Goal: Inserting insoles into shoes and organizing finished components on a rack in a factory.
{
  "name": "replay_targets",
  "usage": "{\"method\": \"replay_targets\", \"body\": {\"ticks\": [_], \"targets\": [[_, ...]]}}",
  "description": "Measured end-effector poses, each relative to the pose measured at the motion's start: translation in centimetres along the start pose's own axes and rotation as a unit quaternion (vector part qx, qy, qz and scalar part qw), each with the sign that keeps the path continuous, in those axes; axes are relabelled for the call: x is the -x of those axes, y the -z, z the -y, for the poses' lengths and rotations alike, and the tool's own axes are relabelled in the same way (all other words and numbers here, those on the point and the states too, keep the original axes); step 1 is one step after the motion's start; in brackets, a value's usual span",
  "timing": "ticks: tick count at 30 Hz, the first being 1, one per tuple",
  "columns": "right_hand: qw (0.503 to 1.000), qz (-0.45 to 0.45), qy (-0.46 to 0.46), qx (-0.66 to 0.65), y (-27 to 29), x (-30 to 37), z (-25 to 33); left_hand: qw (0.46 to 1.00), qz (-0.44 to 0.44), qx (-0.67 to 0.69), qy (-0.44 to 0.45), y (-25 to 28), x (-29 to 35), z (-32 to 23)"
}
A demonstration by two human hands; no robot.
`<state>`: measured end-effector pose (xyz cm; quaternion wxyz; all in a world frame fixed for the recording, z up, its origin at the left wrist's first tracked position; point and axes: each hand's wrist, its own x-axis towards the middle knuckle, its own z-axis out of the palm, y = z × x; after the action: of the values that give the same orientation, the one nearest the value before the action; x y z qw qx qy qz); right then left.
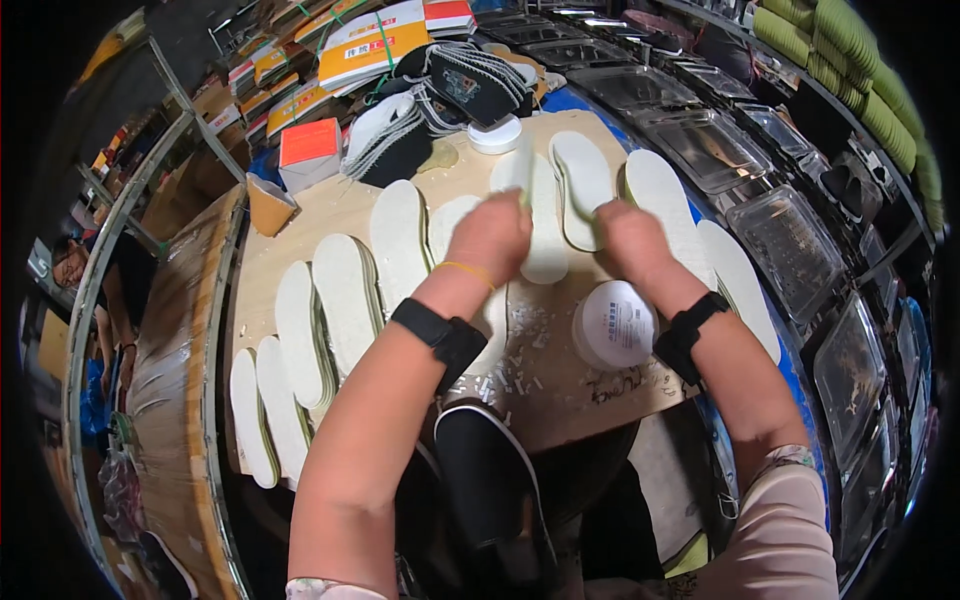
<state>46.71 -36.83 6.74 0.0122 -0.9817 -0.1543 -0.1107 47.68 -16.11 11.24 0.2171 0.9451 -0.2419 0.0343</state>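
A: Left hand (495, 238)?
B: Closed around a blurred, pale, thin flat piece (527, 165) jutting above the fist.
A: Right hand (632, 242)?
B: Fingers curled beside a long, white-topped, green-edged insole stack (583, 175), up and left of it; cannot tell whether they grip.
A: Surroundings?
B: Round, white, lidded tub (615, 325) just below right hand. Single white oval insole (545, 235) between both hands. Small white scraps (515, 375) below left hand, on pale wooden board (545, 412).
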Motion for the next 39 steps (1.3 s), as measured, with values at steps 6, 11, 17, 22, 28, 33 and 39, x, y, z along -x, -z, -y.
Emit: {"method": "replay_targets", "body": {"ticks": [6, 11, 17, 22, 28, 33, 39], "targets": [[0.827, -0.418, -0.211, -0.311, 10.3, 7.9, 0.1, 0.926, -0.311, 0.206, -0.055, 11.8, 14.0, -0.6], [0.718, -0.336, -0.175, -0.584, 18.1, 21.0, 2.2, 0.828, -0.290, 0.419, 0.233, 19.8, 32.9, -3.3], [0.749, -0.111, -0.260, -0.599, 19.4, 32.0, 6.1, 0.802, -0.150, 0.396, 0.422, 20.8, 47.8, -9.2], [0.954, -0.158, 0.142, -0.212, 20.5, 35.8, 15.2, 0.952, -0.043, 0.120, 0.279, 13.7, 49.2, -14.0], [0.848, -0.157, 0.483, -0.151, 17.4, 37.0, 22.9, 0.963, 0.016, -0.267, 0.015, 4.6, 46.9, -17.0], [0.877, -0.159, 0.449, -0.066, 11.4, 31.4, 21.1, 0.936, 0.013, -0.350, -0.044, 1.2, 43.3, -7.0], [0.907, -0.039, 0.418, -0.007, 10.1, 30.2, 23.8, 0.948, 0.180, -0.238, 0.112, 0.6, 39.0, -6.4]]}}
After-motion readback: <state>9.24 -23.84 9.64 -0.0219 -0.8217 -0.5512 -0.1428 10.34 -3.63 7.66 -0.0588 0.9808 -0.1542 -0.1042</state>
